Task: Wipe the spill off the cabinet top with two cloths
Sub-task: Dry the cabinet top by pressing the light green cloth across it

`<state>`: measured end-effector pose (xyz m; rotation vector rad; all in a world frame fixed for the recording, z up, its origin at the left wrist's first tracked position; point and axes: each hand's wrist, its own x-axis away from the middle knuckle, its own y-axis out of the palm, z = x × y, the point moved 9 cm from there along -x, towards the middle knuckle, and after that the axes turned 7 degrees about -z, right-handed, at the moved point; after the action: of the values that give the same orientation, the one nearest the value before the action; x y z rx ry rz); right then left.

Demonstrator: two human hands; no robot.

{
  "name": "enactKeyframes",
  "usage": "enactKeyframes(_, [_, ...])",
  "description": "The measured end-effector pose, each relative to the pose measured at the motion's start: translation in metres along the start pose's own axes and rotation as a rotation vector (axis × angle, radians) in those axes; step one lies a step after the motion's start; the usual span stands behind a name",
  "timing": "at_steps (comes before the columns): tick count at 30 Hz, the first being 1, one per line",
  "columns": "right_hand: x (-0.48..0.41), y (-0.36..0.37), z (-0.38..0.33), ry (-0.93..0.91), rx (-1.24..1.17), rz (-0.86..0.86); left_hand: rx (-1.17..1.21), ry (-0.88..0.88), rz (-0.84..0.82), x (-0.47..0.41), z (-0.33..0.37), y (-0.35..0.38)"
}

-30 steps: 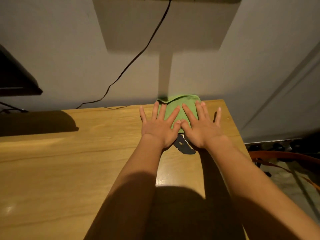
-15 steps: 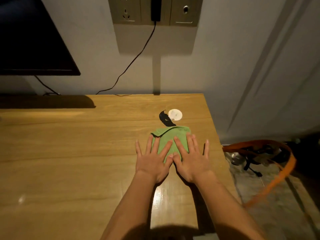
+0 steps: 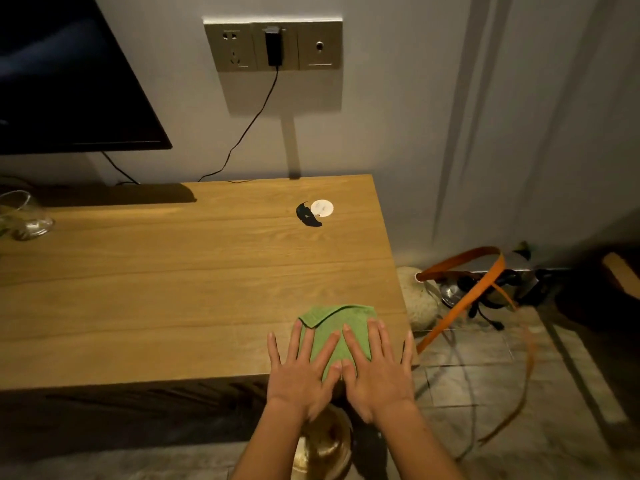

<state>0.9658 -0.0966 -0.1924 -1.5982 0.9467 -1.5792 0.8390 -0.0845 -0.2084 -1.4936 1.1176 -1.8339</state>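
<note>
Green cloth (image 3: 341,327) lay flat at table (image 3: 173,289) front edge, folded corner pointing left; pressed under left hand (image 3: 304,372) and right hand (image 3: 377,368), both spread open, gripping nothing.

Cabinet top (image 3: 173,289): light wood-grain, smooth, faint sheen. Green cloth (image 3: 341,323): soft matt fabric, fine nap, one corner folded over. Spill (image 3: 307,216): black, glossy, wet-looking. Round white disc (image 3: 322,207) beside it: matt, material unclear. Socket panel (image 3: 273,46): brushed metallic finish. TV screen (image 3: 69,81): glossy black. Glass vessel (image 3: 24,220) at left: clear, shiny. Floor tiles (image 3: 485,393): mottled stone look.
</note>
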Motion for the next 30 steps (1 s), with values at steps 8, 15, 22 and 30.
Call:
enactKeyframes(8, [-0.072, -0.034, 0.033, 0.027, -0.034, 0.057, 0.042, 0.006, 0.115, -0.075, 0.008, -0.047])
enactKeyframes(15, [-0.191, -0.092, 0.063, 0.053, -0.019, 0.136, 0.046, 0.018, 0.228, -0.192, -0.001, -0.115])
enactKeyframes(22, [-0.319, -0.16, 0.082, 0.002, 0.032, 0.204, 0.034, -0.003, 0.255, -0.312, -0.017, -0.186])
enactKeyframes(30, [-0.383, -0.189, 0.089, -0.022, -0.071, 0.152, -0.03, -0.016, 0.236, -0.376, -0.03, -0.222])
